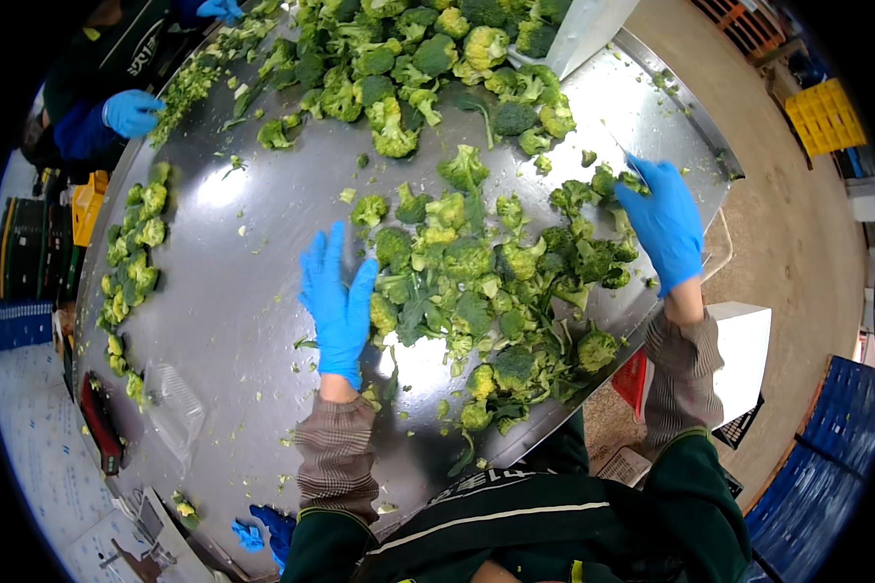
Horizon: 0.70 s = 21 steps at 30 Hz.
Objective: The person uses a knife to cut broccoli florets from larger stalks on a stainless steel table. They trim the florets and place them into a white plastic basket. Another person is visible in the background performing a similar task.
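Broccoli florets and trimmings (467, 255) lie in a wide heap on the stainless steel table (240, 291) in front of me. My left hand (339, 306), in a blue glove, rests at the heap's left edge with its fingers apart and nothing in it. At the heap's right edge, my right hand (663, 218), gloved in blue too, is closed around a knife (615, 140) whose thin blade points up and left; its handle is mostly hidden. Florets lie just left of the right hand. A larger pile of broccoli (408, 58) covers the far part of the table.
A person's gloved hand (133, 114) is at small trimmings on the upper left. A row of florets (135, 255) lines the left edge. A clear plastic tray (175, 408) lies lower left. A white box (740, 357) and blue crates (817, 452) stand right of the table.
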Motion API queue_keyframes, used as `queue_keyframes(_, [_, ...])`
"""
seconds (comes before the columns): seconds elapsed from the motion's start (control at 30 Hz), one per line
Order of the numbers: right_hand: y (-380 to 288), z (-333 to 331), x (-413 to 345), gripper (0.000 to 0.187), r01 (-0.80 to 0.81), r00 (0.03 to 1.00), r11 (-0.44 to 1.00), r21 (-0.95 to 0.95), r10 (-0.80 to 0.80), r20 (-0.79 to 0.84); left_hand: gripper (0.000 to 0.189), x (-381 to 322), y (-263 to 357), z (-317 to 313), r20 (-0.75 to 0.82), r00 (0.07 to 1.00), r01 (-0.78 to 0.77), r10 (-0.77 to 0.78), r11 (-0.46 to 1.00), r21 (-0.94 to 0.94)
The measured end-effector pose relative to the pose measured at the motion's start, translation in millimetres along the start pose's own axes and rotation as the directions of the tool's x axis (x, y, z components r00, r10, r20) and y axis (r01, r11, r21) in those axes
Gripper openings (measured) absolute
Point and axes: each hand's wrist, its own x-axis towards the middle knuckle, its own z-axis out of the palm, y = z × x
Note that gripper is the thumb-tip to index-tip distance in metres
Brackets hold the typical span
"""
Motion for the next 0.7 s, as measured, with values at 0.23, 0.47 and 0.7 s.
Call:
queue_keyframes(0.23, [-58,88,103,0.054,0.188,0.935,0.981,0.057,-0.196,0.297,0.058,-16,73,75,0.257,0.940,-0.121,0.225,0.922,-0.367])
queue_keyframes(0.47, [-77,43,76,0.041,-0.250,0.906,0.786,0.565,-0.017,0.424,0.046,-30,86,54,0.300,0.923,0.010,0.240,0.767,-0.642])
queue_keyframes(0.7, [-131,-14,-41,0.046,-0.356,0.896,0.294,0.887,-0.164,0.413,0.058,-15,132,-9,0.381,0.925,0.365,0.005,0.276,-0.889])
